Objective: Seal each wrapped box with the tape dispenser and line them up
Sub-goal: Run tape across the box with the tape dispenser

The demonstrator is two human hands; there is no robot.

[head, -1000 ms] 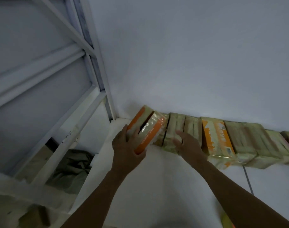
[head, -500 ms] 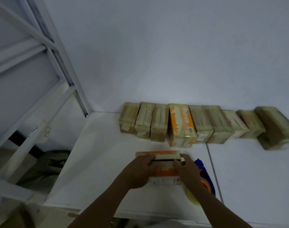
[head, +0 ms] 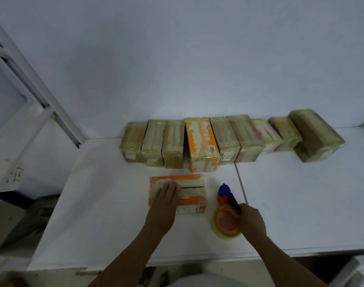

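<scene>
Head view, single frame.

- Left hand (head: 165, 200): palm down, fingers straight and pressed together, lying flat on the left half of the orange-and-cream wrapped box (head: 190, 190). The box lies flat on the white table (head: 106, 224), long side across the view, and a dark slit runs along its top just right of the fingertips.
- Right hand (head: 250, 221): fingers curled onto the tape dispenser (head: 226, 214), gripping it from its right side. The dispenser has a blue body pointing away from the wrist and an orange hub inside a roll of pale yellowish tape. It rests on the table just right of the box, not touching it.
- Beyond both sets of fingertips, against the white wall (head: 197, 69): a row of wrapped boxes (head: 246, 137), nine counted, standing side by side and mostly touching.
  - Fourth from the left is an orange-printed box (head: 201, 145), directly beyond the left hand and apart from the box under the palm.
  - The others read tan or olive under the wrap.
  - The last box (head: 316, 135), far to the right of the right hand, is larger and set at an angle.
- Table seam (head: 241, 187) runs just beyond the right hand.
- White metal frame (head: 38, 96) stands well left of the left hand.
</scene>
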